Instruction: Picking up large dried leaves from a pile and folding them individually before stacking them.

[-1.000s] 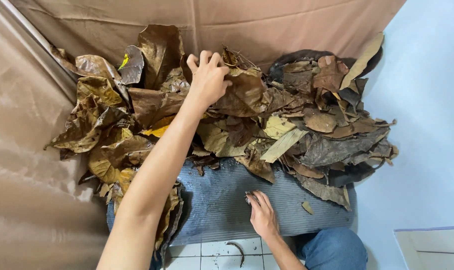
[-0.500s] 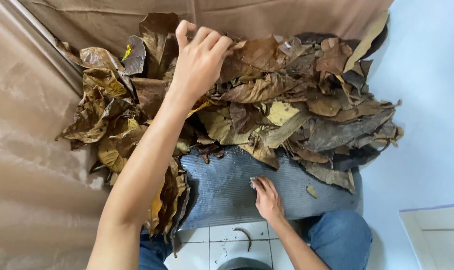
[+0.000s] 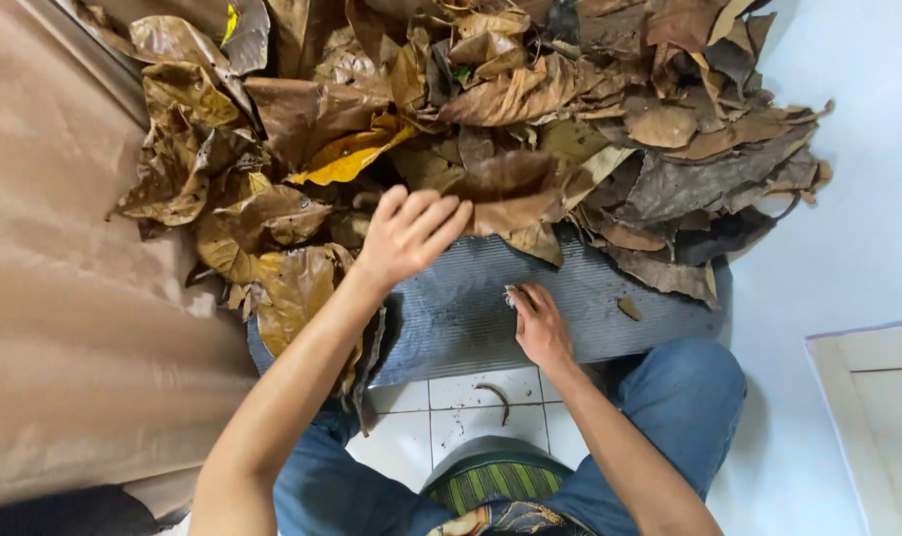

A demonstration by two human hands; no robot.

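A heap of dry brown leaves [image 3: 490,109] lies across the far part of a grey ribbed mat [image 3: 610,308]. My left hand [image 3: 406,236] reaches over the mat's left end, its fingers curled on the edge of a large dark brown leaf [image 3: 510,189] at the near side of the heap. A yellow leaf [image 3: 346,157] lies just beyond that hand. My right hand [image 3: 540,326] rests on the mat closer to me, its fingertips pinching a small pale scrap [image 3: 510,296]. A loose leaf bit [image 3: 629,309] lies on the mat to its right.
Tan sheeting [image 3: 64,298] hangs along the left and back. White floor tiles [image 3: 441,407] with a curved stem [image 3: 495,397] lie below the mat. My jeans-clad knee [image 3: 679,397] is at the right, a green striped thing [image 3: 490,476] between my legs, a cream board [image 3: 868,397] far right.
My left hand has drawn back from deep in the heap to its near edge and now grips a dark leaf. My right hand stays on the mat. The view has moved closer.
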